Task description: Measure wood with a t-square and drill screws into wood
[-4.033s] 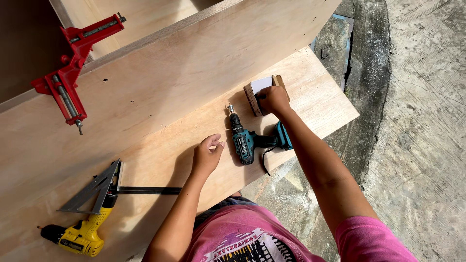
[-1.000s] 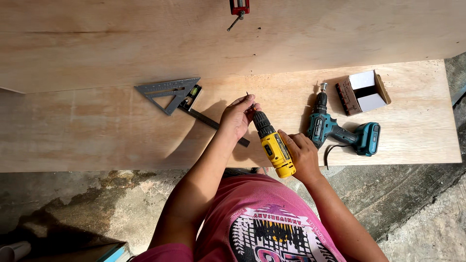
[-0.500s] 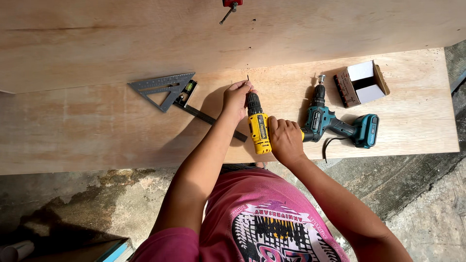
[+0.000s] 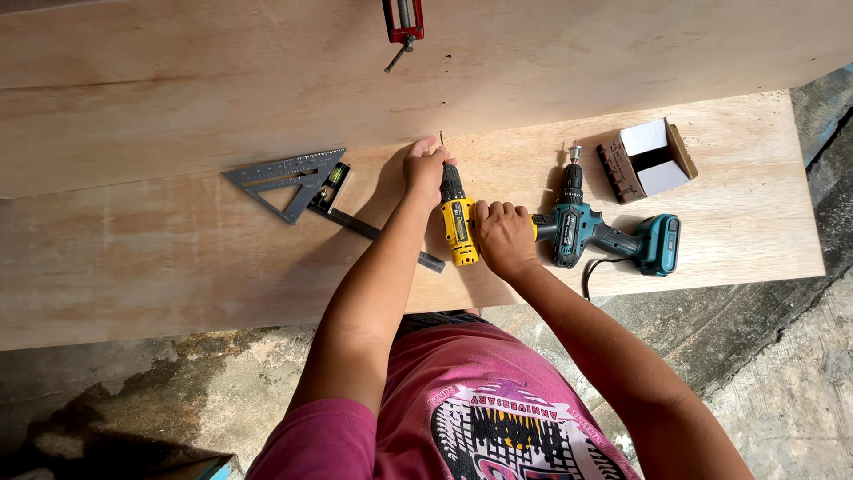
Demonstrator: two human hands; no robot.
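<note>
Right hand [image 4: 503,238]: gripping the handle of the yellow drill [image 4: 458,222], fingers clenched around it.
Left hand [image 4: 426,165]: pinching at the drill's tip, fingers closing around the chuck and bit where they are meeting the upright plywood panel [image 4: 222,80].
Teal drill [image 4: 604,236]: lying just right of the right hand on the plywood board [image 4: 755,222].
Speed square [image 4: 289,178]: lying left of the left hand.
Small open box [image 4: 647,160]: sitting beyond the teal drill.
Red clamp [image 4: 402,20]: hanging farthest, above the left hand.
</note>
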